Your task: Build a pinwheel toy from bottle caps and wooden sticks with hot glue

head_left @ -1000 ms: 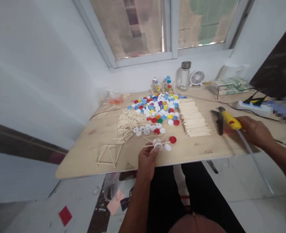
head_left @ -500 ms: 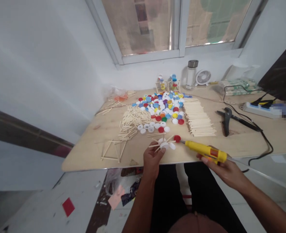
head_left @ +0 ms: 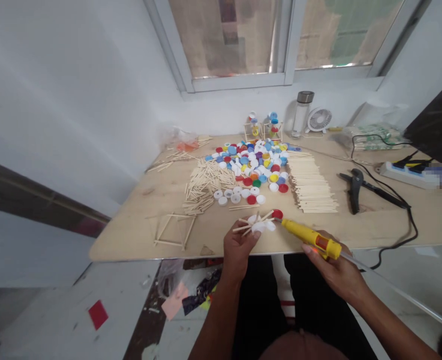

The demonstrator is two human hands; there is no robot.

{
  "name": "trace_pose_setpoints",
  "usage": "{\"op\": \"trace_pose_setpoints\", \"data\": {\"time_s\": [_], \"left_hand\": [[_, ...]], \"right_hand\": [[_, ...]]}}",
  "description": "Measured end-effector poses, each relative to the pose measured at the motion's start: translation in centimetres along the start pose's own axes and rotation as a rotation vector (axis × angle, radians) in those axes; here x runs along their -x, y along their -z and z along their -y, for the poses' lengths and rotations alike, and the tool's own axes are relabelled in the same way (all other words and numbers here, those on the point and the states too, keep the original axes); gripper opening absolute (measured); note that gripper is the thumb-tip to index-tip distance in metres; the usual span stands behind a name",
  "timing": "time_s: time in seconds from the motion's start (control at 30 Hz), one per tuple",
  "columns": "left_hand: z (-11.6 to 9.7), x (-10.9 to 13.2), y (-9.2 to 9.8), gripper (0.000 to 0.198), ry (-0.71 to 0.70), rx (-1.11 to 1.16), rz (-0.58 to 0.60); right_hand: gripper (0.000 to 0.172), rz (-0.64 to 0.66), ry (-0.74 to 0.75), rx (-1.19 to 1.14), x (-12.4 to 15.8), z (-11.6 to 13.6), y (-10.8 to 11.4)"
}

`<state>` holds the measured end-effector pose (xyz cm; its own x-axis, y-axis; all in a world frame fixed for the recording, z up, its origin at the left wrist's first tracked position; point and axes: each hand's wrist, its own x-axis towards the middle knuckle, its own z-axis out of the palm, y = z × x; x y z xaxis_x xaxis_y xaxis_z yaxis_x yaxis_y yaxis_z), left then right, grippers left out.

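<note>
Near the table's front edge, my left hand (head_left: 239, 247) is closed on a small wheel of white bottle caps and wooden sticks (head_left: 257, 226), its sticks pointing outward. My right hand (head_left: 335, 267) grips a yellow hot glue gun (head_left: 311, 237), with a long clear glue stick (head_left: 389, 287) sticking out of its back. The gun's nozzle points left at the tips of the wheel's sticks; whether it touches them I cannot tell. Just behind the nozzle lies a red bottle cap (head_left: 277, 214). A short row of white caps (head_left: 236, 198) lies farther back.
Mixed bottle caps (head_left: 260, 160) are heaped mid-table, between loose short sticks (head_left: 209, 182) and a neat stack of long sticks (head_left: 313, 185). A square stick frame (head_left: 175, 231) lies at left. Black-handled cutters (head_left: 356, 190), a power strip (head_left: 404, 174), a glass bottle (head_left: 302, 115) and a fan (head_left: 319, 120) stand right.
The glue gun's nozzle has come slightly closer to the stick wheel, and my right hand has shifted left. My left hand still holds the wheel. The view has shifted a little.
</note>
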<state>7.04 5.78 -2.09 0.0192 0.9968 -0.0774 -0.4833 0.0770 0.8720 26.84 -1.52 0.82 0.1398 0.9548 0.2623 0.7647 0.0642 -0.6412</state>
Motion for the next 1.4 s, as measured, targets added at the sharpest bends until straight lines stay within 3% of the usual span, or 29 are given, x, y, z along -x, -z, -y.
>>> {"op": "trace_pose_setpoints", "data": {"time_s": [0.23,0.77,1.4], "left_hand": [[0.33,-0.01,0.25,0.037,-0.011,-0.010,0.003],[0.59,-0.05,0.55,0.038,-0.019,-0.045,0.020],[-0.30,0.03,-0.08,0.036,0.014,0.014,-0.012]], "right_hand": [[0.028,0.050,-0.012,-0.013,-0.16,0.31,-0.10],[0.032,0.024,-0.024,0.056,-0.20,0.61,-0.04],[0.031,0.018,0.070,0.106,-0.72,0.40,0.57]]}}
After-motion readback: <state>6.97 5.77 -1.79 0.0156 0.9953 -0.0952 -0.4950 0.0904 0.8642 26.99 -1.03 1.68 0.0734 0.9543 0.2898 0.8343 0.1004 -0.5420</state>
